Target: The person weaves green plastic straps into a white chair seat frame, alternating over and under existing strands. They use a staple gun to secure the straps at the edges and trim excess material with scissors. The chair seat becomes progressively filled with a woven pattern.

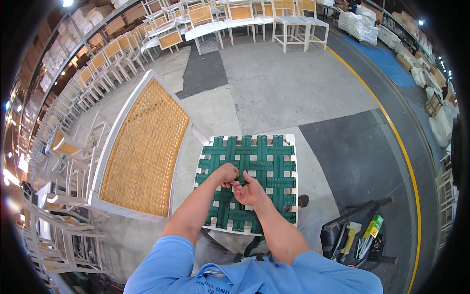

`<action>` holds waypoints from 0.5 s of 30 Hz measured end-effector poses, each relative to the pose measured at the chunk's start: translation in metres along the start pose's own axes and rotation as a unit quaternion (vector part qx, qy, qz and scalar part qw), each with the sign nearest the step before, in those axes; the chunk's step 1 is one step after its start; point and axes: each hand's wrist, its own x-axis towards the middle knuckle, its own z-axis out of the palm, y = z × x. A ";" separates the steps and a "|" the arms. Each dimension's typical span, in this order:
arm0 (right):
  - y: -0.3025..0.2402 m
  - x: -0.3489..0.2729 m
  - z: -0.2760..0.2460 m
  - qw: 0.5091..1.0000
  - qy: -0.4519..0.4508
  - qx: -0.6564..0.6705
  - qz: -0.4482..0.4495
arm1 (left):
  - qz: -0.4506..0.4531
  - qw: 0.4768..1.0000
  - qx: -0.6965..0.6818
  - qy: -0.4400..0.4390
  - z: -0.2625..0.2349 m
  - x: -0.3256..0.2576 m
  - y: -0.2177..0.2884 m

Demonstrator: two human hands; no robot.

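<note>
A white chair seat frame [293, 139] lies in front of me, crossed by woven green webbing straps [279, 161]. Over the middle of the webbing, my left hand [225, 175] is closed with its knuckles up. My right hand [249, 191] meets it there, palm turned upward, fingers curled and thumb raised. Their fingertips come together beside a middle strap; whatever is pinched between them is hidden. The chair's backrest [144, 147], a white frame filled with woven cane, leans to the left of the seat. A dark loose strap end hangs at the near edge.
At the lower right, a dark stand [360, 210] holds a yellow-handled tool [350, 237] and a green-and-yellow box [373, 226]. White chairs [73, 215] crowd the left; more chairs [291, 27] line the far side. A yellow floor line [399, 137] curves along the right.
</note>
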 end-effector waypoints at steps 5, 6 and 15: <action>0.028 -0.072 0.008 0.907 0.135 -0.371 -0.147 | 0.084 0.986 -0.064 0.132 0.023 -0.022 -0.032; 0.020 -0.096 0.001 0.811 0.199 -0.509 -0.212 | 0.100 0.979 -0.114 0.139 0.021 -0.023 -0.030; 0.076 -0.136 -0.017 0.297 0.372 -0.844 -0.247 | 0.224 0.792 -0.567 0.042 -0.036 -0.027 -0.029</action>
